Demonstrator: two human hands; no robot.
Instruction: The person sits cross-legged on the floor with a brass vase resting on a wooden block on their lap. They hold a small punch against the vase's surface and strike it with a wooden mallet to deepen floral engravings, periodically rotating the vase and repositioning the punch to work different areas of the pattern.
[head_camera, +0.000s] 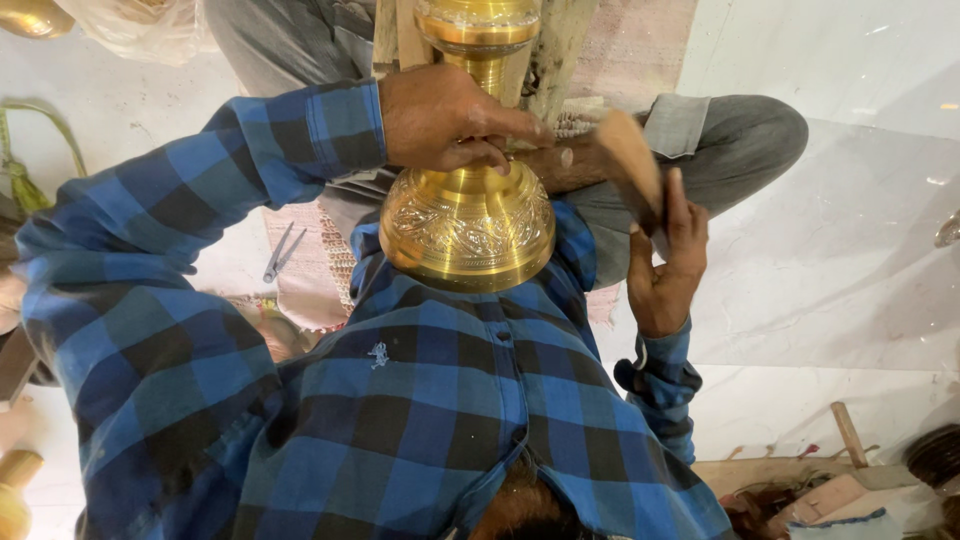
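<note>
Brass piece (468, 225): I see polished gold metal, bell-shaped, embossed floral band, centre frame against my checked shirt.
Left hand (445, 120): clamped around its narrow stem at 12 o'clock.
Right hand (665, 260): at 3 o'clock, closed on a smooth wooden block (628, 160).
Pliers (280, 252): grey steel, at 9 o'clock on a woven mat.
</note>
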